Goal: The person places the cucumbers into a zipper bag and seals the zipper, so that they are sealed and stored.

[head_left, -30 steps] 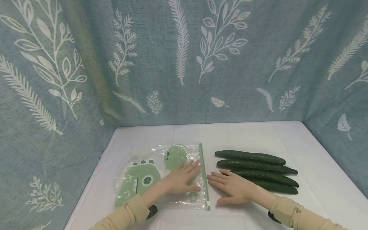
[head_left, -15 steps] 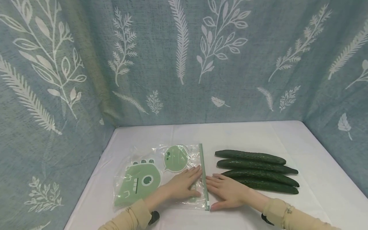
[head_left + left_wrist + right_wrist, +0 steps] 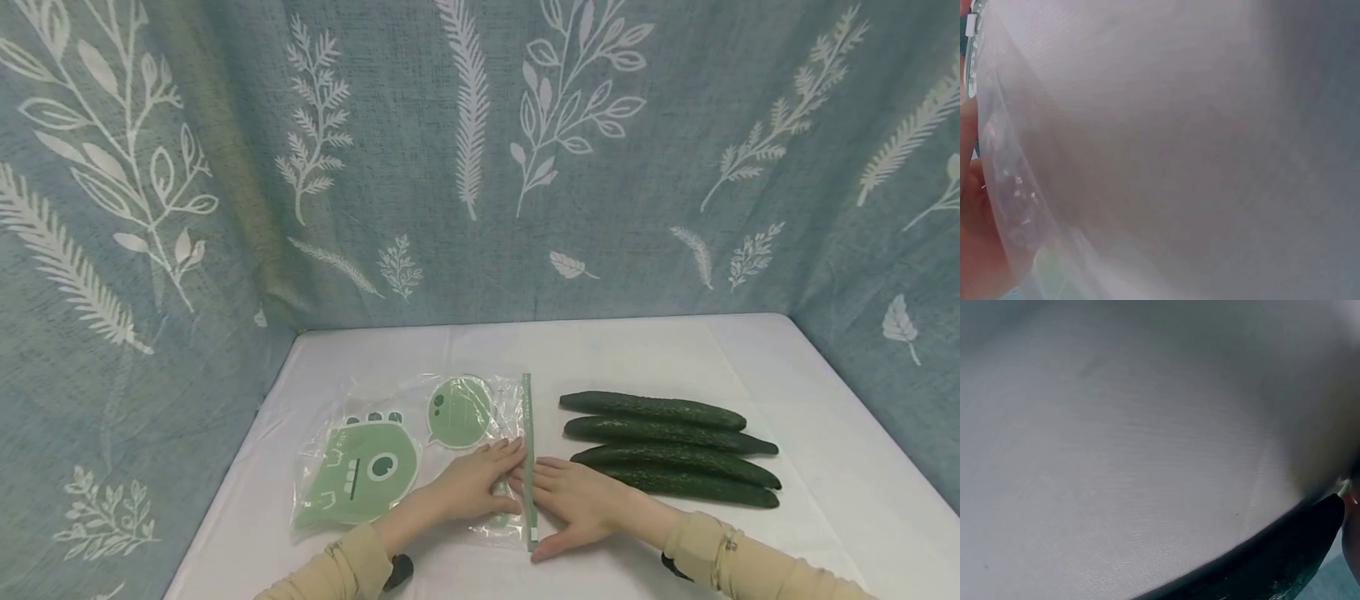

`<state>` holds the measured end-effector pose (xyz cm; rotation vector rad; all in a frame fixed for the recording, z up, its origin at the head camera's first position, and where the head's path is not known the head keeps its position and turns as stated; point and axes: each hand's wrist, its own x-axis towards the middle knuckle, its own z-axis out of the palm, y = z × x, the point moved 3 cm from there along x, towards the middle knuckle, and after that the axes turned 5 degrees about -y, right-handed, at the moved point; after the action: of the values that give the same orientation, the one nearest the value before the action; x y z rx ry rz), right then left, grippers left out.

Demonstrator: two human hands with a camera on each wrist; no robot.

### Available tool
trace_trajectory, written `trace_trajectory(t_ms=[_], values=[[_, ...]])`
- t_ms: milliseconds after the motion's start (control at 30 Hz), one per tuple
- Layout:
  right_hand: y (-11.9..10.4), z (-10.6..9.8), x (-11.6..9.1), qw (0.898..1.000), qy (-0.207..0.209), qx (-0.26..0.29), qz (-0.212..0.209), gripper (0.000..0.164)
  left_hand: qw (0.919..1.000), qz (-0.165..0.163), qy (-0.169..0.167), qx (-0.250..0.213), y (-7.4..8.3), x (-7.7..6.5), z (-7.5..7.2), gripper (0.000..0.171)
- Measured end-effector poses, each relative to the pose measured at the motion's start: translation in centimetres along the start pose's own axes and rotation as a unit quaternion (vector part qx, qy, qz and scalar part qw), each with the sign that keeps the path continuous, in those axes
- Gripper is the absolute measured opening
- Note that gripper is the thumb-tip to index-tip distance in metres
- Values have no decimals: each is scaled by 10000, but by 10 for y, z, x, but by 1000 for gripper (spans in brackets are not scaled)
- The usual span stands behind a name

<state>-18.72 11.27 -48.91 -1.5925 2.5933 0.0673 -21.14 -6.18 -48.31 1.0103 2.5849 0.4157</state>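
A clear zip bag (image 3: 363,475) with green cartoon prints lies flat on the table, its green zip strip (image 3: 528,417) facing right. My left hand (image 3: 468,485) rests on the bag just left of the strip, fingers straight. My right hand (image 3: 581,502) reaches in from the right with straight fingers, whose tips pass beneath the strip and show through the film. Its thumb lies by the strip's near end. Several dark green cucumbers (image 3: 652,407) lie side by side beyond the right hand. In the left wrist view, bag film (image 3: 1013,181) borders the hand.
A white cloth (image 3: 637,350) covers the table. Blue-green curtains (image 3: 420,167) with white leaf patterns stand behind it and on both sides. One cucumber (image 3: 1279,559) fills the lower right of the right wrist view.
My right hand has moved left from beside the cucumbers, and its fingertips have slipped past the zip strip. My left hand has shifted slightly nearer. The cucumbers have stayed put.
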Motion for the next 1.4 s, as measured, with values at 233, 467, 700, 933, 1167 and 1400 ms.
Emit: trace_trajectory(t_ms=[233,467,700,933,1167,1400], values=[[-1,-3,0,9994,-51,333,-31,92,9997,-65,253,41,-2,3,-1,79],[-1,-3,2,9999,-102,-85,-61,91,9978,167,633,75,-2,2,-2,72],[-1,-3,3,9996,-239,-96,-99,86,9970,199,709,-238,-2,-1,-9,58],[1,-4,2,9990,-383,196,-90,88,9935,208,783,-806,-3,-5,-14,44],[2,-4,1,9985,-468,275,-3,89,9886,335,1044,-1032,1,-13,-20,41],[1,-5,1,9980,-540,323,59,89,9826,386,1146,-1410,3,-19,-26,40]])
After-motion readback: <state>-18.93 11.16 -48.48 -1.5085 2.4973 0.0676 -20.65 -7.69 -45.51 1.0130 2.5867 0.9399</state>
